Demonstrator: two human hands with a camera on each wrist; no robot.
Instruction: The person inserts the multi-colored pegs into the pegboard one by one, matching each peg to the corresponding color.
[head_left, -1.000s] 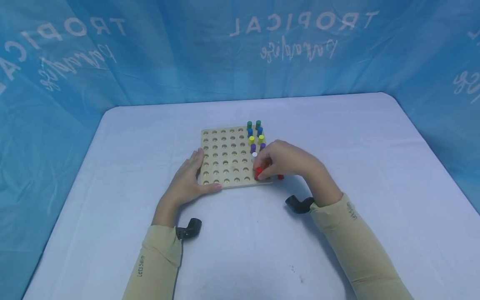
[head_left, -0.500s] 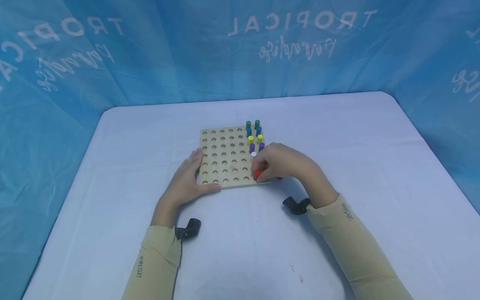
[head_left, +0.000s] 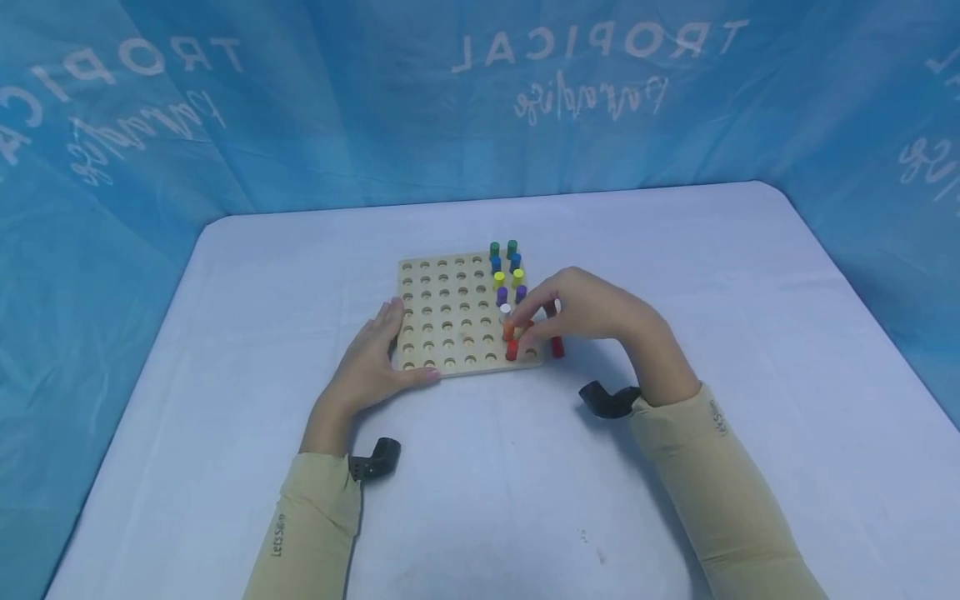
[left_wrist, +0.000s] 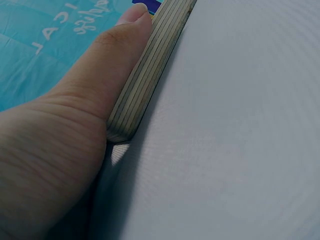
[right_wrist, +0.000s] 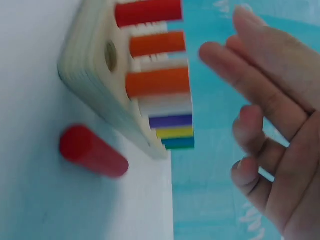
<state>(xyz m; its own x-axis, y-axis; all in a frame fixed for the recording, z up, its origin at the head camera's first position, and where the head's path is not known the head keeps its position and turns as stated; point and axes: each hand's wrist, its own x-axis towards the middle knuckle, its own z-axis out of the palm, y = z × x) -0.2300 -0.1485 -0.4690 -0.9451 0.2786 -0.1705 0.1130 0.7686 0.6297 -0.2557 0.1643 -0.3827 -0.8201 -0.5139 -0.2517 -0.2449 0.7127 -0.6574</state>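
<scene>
A pale wooden pegboard lies on the white table. My left hand rests along its left side, fingers straight, with the thumb against the front edge. Two columns of coloured pegs stand at the board's right: green, blue, yellow, purple, white, orange. A red peg stands upright in the front row, beside one bare corner hole. Just over it is my right hand, thumb and fingers apart and holding nothing. Another red peg lies loose on the table, right of the board.
White cloth covers the table. Behind and at the sides hangs a blue printed curtain. Black wrist cameras sit by the left cuff and the right cuff.
My right hand has let go of the red peg, which now stands in the front row, and has lifted up and right. My left hand stays put on the board.
</scene>
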